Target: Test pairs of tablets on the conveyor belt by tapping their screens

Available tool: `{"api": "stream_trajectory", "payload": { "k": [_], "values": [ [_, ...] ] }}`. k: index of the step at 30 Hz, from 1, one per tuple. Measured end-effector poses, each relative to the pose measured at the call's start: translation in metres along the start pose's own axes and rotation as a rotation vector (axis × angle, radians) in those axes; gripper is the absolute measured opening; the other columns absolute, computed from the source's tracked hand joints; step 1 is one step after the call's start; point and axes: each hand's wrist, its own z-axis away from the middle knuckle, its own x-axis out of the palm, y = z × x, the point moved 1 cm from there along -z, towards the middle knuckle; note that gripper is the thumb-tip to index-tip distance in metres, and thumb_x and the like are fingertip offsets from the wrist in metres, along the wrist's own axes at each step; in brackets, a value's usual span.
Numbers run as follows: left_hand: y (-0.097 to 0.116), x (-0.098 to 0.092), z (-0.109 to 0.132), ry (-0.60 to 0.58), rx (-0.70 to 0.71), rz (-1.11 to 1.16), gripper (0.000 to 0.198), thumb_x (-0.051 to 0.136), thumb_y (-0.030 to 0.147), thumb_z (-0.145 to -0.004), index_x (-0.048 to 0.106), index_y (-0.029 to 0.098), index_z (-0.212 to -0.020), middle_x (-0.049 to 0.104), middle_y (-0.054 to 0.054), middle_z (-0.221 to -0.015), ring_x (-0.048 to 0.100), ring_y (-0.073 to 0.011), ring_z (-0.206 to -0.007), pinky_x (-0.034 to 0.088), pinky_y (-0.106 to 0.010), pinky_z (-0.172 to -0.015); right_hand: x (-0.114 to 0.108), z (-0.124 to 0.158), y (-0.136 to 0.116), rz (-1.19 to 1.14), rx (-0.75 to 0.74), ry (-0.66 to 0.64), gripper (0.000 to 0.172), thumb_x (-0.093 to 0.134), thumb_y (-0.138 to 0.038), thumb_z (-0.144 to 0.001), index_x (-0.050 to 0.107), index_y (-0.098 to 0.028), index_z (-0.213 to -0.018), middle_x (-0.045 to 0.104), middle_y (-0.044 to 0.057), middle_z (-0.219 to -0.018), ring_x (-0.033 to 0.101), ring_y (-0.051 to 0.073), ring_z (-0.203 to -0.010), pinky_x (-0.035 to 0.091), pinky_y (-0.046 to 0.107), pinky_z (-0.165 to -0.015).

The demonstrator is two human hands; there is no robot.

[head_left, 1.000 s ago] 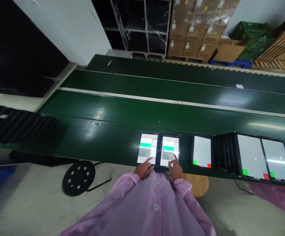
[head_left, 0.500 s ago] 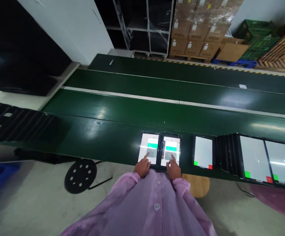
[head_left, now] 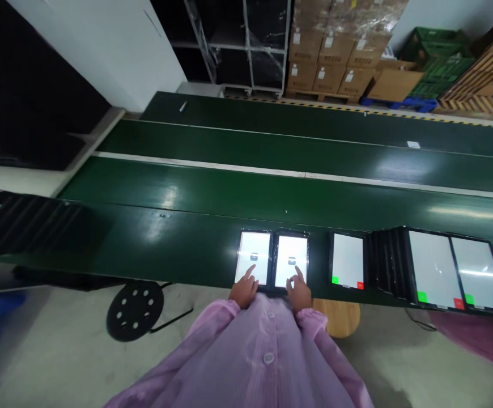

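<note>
Two tablets lie side by side at the near edge of the green bench, both screens lit white with a small grey icon in the middle. Over the lower part of the left tablet (head_left: 254, 245) is my left hand (head_left: 244, 289), its index finger stretched out toward the screen. My right hand (head_left: 298, 290) rests at the bottom of the right tablet (head_left: 292, 246), index finger extended and the other fingers partly curled. Neither hand grips anything. Whether the fingertips touch the glass I cannot tell.
To the right lie a single tablet (head_left: 348, 258) with green and red corner squares, a row of dark upright tablets (head_left: 386, 263) and two more lit tablets. Black slabs (head_left: 21, 221) line the far left. A black stool (head_left: 135, 311) and wooden stool (head_left: 338, 318) stand below the bench (head_left: 187, 243).
Both screens have switched from a grey and green dialog to a white page with a small icon. My hands stay nearly in place; the view has shifted slightly.
</note>
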Motion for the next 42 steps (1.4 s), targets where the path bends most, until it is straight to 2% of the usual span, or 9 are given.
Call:
{"api": "stream_trajectory", "payload": {
  "k": [6,10,14,18,23,27,31,35,42],
  "values": [
    [0.014,-0.002,-0.011,-0.046,0.095,0.017,0.039,0.033,0.040,-0.106,0.062,0.021,-0.089,0.037,-0.007,-0.166,0.072,-0.0217,-0.097,0.055,-0.041,-0.084,-0.003,-0.001,0.007,-0.050,0.008,0.059,0.027,0.042,-0.033,-0.102,0.063,-0.021,-0.091,0.053,0.011,-0.155,0.074,0.018,-0.091,0.056,0.030,-0.076],
    [0.051,-0.007,-0.038,-0.104,0.237,0.038,0.036,0.038,0.038,-0.105,0.068,0.020,-0.095,0.039,-0.008,-0.165,0.070,-0.0249,-0.108,0.056,-0.043,-0.092,-0.013,-0.005,0.016,-0.056,0.066,0.054,0.027,0.041,-0.031,-0.101,0.063,-0.021,-0.091,0.053,0.012,-0.154,0.074,0.018,-0.088,0.056,0.031,-0.073],
    [0.089,-0.004,-0.070,-0.152,0.359,-0.037,0.039,0.037,0.032,-0.105,0.072,0.016,-0.100,0.046,-0.017,-0.159,0.070,-0.0288,-0.107,0.057,-0.046,-0.090,-0.023,-0.010,0.025,-0.035,0.045,0.023,0.027,0.039,-0.028,-0.102,0.063,-0.022,-0.090,0.054,0.009,-0.154,0.073,0.018,-0.099,0.056,0.030,-0.077],
    [0.108,0.008,-0.088,-0.191,0.419,-0.118,0.041,0.036,0.028,-0.103,0.074,0.014,-0.101,0.041,-0.019,-0.162,0.069,-0.0318,-0.109,0.058,-0.048,-0.088,-0.027,-0.014,0.028,0.019,0.019,0.010,0.032,0.038,-0.032,-0.104,0.064,-0.023,-0.088,0.057,0.008,-0.151,0.071,0.019,-0.106,0.056,0.029,-0.081],
    [0.116,0.018,-0.091,-0.217,0.453,-0.206,0.038,0.037,0.020,-0.101,0.073,0.013,-0.109,0.032,-0.017,-0.168,0.068,-0.0317,-0.108,0.059,-0.047,-0.084,-0.029,-0.021,0.027,0.043,0.005,-0.009,0.030,0.041,-0.029,-0.104,0.064,-0.023,-0.085,0.053,0.008,-0.155,0.072,0.019,-0.104,0.056,0.030,-0.083],
    [0.118,0.019,-0.091,-0.226,0.406,-0.170,0.038,0.037,0.018,-0.100,0.072,0.013,-0.112,0.034,-0.017,-0.167,0.067,-0.0327,-0.109,0.058,-0.047,-0.084,-0.029,-0.031,0.025,0.067,-0.026,-0.006,0.029,0.041,-0.026,-0.104,0.062,-0.022,-0.085,0.050,0.008,-0.158,0.072,0.018,-0.099,0.055,0.030,-0.082],
    [0.119,0.022,-0.093,-0.194,0.431,-0.152,0.038,0.036,0.020,-0.101,0.072,0.015,-0.111,0.034,-0.016,-0.167,0.066,-0.0335,-0.112,0.057,-0.049,-0.087,-0.027,-0.039,0.027,0.143,-0.044,-0.070,0.028,0.042,-0.025,-0.103,0.063,-0.022,-0.086,0.048,0.008,-0.160,0.072,0.016,-0.084,0.054,0.029,-0.074],
    [0.121,0.025,-0.094,-0.208,0.398,-0.166,0.039,0.035,0.017,-0.101,0.071,0.012,-0.114,0.042,-0.020,-0.161,0.066,-0.0326,-0.112,0.057,-0.046,-0.085,-0.030,-0.043,0.027,0.161,-0.058,-0.040,0.029,0.041,-0.025,-0.104,0.064,-0.021,-0.087,0.050,0.008,-0.158,0.073,0.017,-0.091,0.054,0.028,-0.074],
    [0.111,0.014,-0.076,-0.138,0.356,-0.070,0.040,0.033,0.031,-0.106,0.069,0.015,-0.109,0.043,-0.019,-0.160,0.068,-0.0302,-0.112,0.058,-0.044,-0.086,-0.035,-0.041,0.022,0.097,-0.043,-0.048,0.029,0.042,-0.025,-0.103,0.061,-0.022,-0.082,0.055,0.009,-0.154,0.073,0.016,-0.093,0.054,0.027,-0.073]
  ]
}}
